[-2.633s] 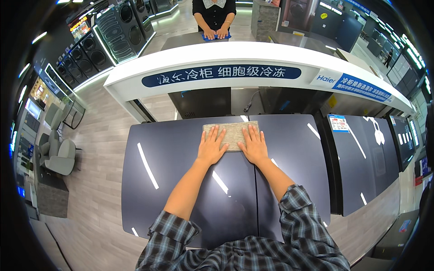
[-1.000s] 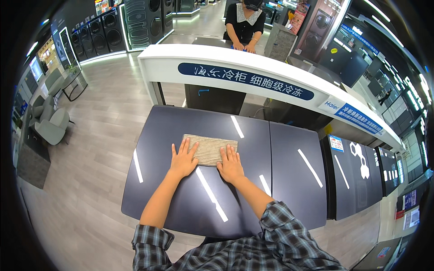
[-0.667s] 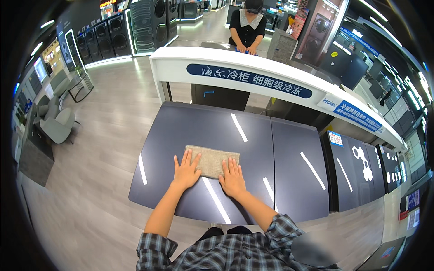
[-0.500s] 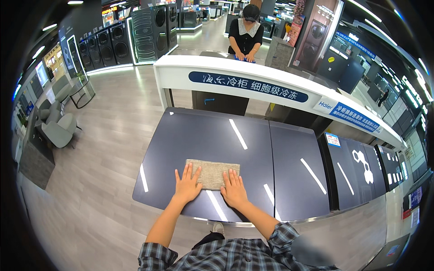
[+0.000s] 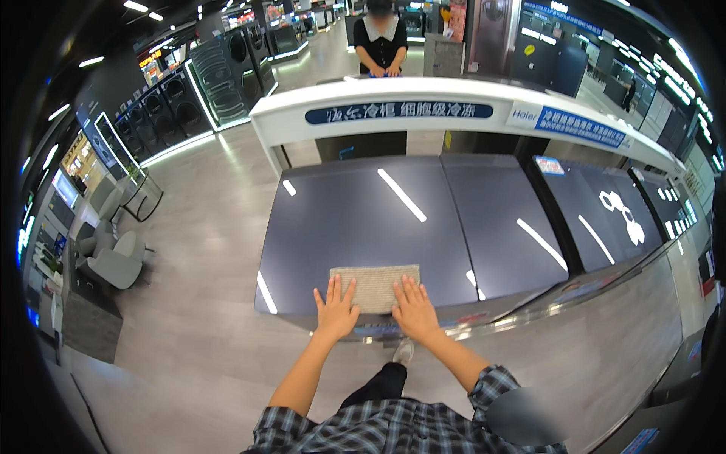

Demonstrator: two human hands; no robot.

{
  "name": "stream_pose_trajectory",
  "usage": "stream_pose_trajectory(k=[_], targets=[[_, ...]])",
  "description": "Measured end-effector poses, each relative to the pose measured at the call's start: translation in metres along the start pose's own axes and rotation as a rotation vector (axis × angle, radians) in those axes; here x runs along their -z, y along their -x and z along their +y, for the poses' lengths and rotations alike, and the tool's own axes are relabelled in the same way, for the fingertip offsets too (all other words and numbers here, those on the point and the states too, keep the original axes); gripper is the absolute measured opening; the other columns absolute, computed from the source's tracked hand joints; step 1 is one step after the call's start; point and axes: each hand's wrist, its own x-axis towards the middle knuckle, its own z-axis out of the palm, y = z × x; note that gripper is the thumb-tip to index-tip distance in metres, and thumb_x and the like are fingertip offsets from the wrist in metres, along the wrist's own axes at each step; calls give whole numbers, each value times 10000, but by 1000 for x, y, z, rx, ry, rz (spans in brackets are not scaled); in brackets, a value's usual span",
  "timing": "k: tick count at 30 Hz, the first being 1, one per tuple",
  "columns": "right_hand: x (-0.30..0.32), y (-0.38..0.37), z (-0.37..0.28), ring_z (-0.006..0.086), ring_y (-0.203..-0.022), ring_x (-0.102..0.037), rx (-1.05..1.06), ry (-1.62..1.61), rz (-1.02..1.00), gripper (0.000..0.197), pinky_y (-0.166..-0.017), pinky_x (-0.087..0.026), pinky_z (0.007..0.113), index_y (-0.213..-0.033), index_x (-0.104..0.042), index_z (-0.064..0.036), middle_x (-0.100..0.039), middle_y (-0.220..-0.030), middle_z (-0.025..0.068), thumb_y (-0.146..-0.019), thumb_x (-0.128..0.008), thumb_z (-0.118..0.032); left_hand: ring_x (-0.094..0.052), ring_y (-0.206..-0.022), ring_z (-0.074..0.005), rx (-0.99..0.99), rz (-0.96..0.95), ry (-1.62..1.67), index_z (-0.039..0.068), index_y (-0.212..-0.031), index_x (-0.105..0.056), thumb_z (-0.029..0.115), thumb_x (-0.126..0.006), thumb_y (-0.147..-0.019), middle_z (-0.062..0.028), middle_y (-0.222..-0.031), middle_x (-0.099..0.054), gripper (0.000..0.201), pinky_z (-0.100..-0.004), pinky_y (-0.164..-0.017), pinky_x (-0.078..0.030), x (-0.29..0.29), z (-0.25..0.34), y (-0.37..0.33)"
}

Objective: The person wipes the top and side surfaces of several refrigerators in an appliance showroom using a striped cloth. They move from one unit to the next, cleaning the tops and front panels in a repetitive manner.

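- Landmark: the glossy dark chest freezer (image 5: 348, 216) in front of us; a seam splits its top.
- We have the folded, ribbed beige cloth (image 5: 375, 284) flat at the freezer's front edge, left of the seam.
- Our left hand (image 5: 335, 309): palm down, fingers fanned wide, on the cloth's left end.
- Our right hand (image 5: 414, 306): same, fingers spread, on its right end. We aren't gripping with either.
- Right of the freezer we see a second dark-topped freezer (image 5: 594, 219).
- Behind the freezer: white display frame (image 5: 280, 119), then a co-worker (image 5: 380, 41), hands low on something blue, too small to tell.
- Left of the freezer: grey chair (image 5: 119, 261).
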Motion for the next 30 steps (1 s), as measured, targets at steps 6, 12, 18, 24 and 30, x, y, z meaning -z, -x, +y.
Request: stream_pose_trajectory(k=[6, 12, 18, 24, 30], targets=[[-2, 9, -16, 334, -1435, -264, -28, 53, 24, 602, -1169, -208, 484, -1462, -364, -42, -292, -1538, 207, -940, -501, -311, -137, -1484, -313, -3, 48, -1, 230, -1533, -268, 353, -471, -891, -180, -1601, -143, 685, -635, -1141, -29, -1, -3, 12], [-23, -12, -58, 337, -1444, -245, 7, 45, 11, 593, -1172, -198, 494, -1464, -359, -36, -287, -1538, 213, -962, -478, -329, -182, -1474, -303, 67, 162, 0, 258, -1519, -306, 328, -481, -884, -166, -1593, -191, 663, -638, -1142, -46, 2, -45, 24], [-59, -50, -125, 324, -1459, -204, 47, -10, -48, 620, -1184, -161, 487, -1483, -324, -38, -244, -1558, 206, -972, -451, -366, -219, -1465, -300, 160, 223, -9, 260, -1501, -353, 304, -478, -873, -134, -1589, -231, 642, -644, -1139, -54, 16, -124, 38], [-67, -73, -165, 325, -1457, -213, 71, -40, -91, 644, -1180, -165, 491, -1476, -334, -29, -254, -1553, 210, -962, -474, -391, -204, -1469, -307, 186, 144, -2, 238, -1505, -348, 283, -492, -881, -149, -1588, -225, 642, -650, -1134, -63, 40, -171, 44], [-72, -110, -167, 350, -1438, -248, 40, -57, -70, 648, -1165, -189, 512, -1454, -367, -17, -289, -1529, 230, -939, -520, -380, -199, -1467, -320, 140, 139, -7, 221, -1501, -352, 396, -519, -928, -156, -1583, -229, 622, -651, -1127, -105, 50, -188, 17]])
